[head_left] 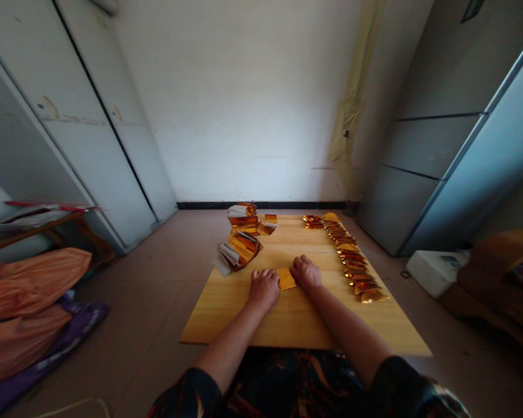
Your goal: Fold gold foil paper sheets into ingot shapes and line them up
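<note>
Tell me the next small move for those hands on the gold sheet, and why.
Probably fold the gold foil sheet over once. It lies flat between the left hand and right hand, both at its edges, while the foil pieces lined up along the wooden board's right side already look folded.

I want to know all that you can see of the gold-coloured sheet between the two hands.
The gold-coloured sheet is a small, flat, roughly rectangular piece, apparently foil-faced paper with a plain yellow-gold surface. It lies slanted on the pale wooden board, with no fold visible. The left hand and the right hand touch its two ends.
</note>
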Demonstrator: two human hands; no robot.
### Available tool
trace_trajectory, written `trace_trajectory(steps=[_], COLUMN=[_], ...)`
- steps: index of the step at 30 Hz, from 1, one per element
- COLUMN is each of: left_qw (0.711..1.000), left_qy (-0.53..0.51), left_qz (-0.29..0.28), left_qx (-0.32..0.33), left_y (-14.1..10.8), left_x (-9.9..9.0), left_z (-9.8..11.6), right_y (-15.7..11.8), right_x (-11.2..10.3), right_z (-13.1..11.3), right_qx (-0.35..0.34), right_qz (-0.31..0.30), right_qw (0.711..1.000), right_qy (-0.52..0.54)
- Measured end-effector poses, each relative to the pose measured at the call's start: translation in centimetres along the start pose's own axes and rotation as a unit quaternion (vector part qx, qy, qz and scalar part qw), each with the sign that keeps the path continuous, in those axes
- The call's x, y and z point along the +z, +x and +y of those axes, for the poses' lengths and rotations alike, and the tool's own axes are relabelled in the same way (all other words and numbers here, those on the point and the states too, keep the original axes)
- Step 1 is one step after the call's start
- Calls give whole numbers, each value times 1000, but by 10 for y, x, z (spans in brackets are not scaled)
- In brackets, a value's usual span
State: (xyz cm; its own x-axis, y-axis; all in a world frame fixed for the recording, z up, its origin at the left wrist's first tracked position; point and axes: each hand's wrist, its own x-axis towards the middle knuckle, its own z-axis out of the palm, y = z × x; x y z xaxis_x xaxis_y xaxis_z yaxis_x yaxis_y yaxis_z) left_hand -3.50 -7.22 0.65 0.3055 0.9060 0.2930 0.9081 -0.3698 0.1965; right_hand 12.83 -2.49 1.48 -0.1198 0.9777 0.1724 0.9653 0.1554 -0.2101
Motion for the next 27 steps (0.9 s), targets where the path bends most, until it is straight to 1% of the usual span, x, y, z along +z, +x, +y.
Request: trace_trajectory(steps=[3, 6, 8, 13, 16, 18, 22, 27], left_qw=[1000, 1000, 1000, 1000, 1000, 1000, 1000, 1000], left_qy=[3, 5, 7, 5, 2, -2, -6, -5], left_qz=[1, -4, -8, -9, -14, -15, -14, -23], left_qx=[1, 1, -2, -11, -14, -14, -17, -18], left_y=[-3, -5, -6, -6, -6, -7, -7, -7], left_x=[-2, -5, -6, -7, -7, -8, -9, -10], left_z=[2, 3, 3, 4, 4, 4, 4, 4], right_y=[2, 1, -5, -26, -31, -30, -24, -14], right_x=[0, -2, -3, -4, -4, -4, -1, 6], right_z=[10, 13, 9, -12, -19, -19, -8, 18], right_qx=[17, 28, 25, 2, 12, 22, 22, -9], right_qz=[-5, -20, -28, -7, -8, -17, -26, -12], right_qw=[999, 996, 994, 995, 996, 995, 992, 988], right_qy=[48, 86, 100, 96, 90, 96, 122, 154])
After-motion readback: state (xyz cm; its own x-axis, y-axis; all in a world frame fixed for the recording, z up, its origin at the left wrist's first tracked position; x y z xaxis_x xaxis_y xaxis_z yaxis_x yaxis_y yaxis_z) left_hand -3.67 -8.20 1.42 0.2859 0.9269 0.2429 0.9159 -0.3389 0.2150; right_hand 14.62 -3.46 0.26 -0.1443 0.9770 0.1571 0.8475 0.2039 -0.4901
